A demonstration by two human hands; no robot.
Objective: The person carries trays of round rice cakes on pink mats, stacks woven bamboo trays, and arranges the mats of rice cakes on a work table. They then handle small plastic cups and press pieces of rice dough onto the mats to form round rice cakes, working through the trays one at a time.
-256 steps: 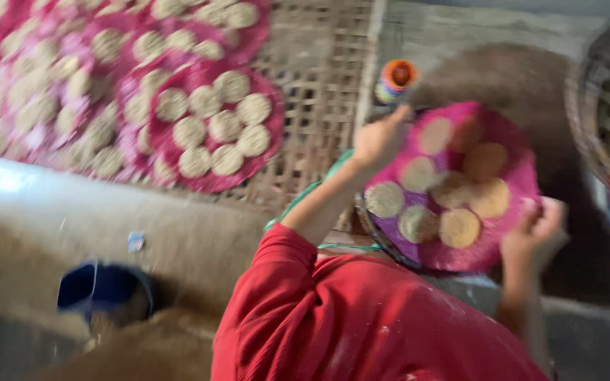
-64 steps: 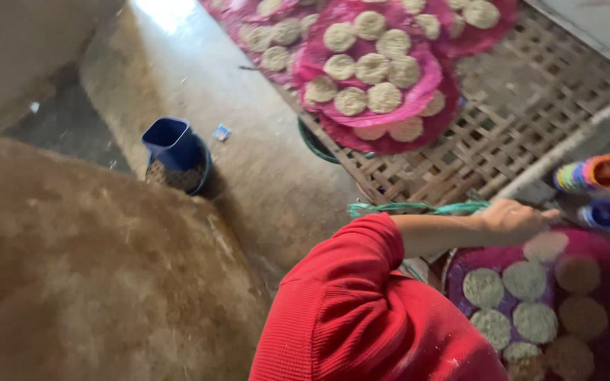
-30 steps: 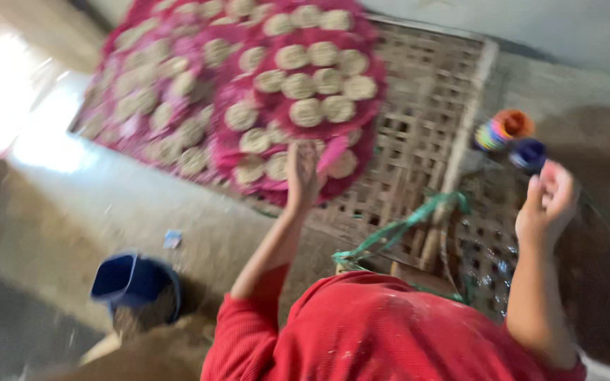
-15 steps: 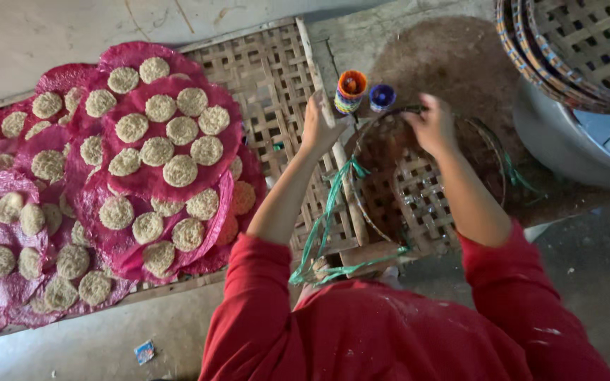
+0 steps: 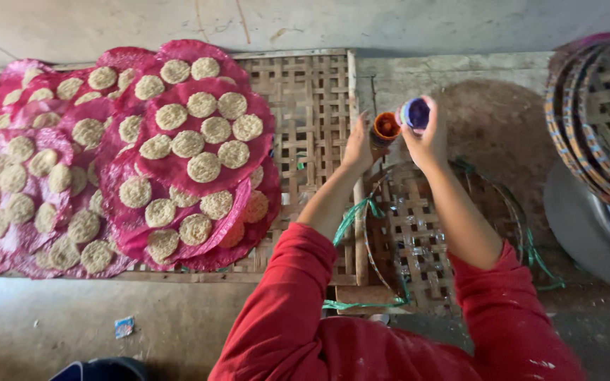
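Grey concrete floor fills the frame, with a woven bamboo mat across the upper left carrying pink round sheets dotted with pale noodle discs. At upper centre my right hand is closed around a small blue-purple cup. My left hand, fingers loose, touches the orange cup just beside it, above a round lattice tray.

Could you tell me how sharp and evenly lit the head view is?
Head view: mostly sharp and softly lit, no hard shadows; the noodle rounds on pink sheets are crisp, the right hand and its blue-topped cup slightly blurred, the stacked baskets soft at the frame edge.
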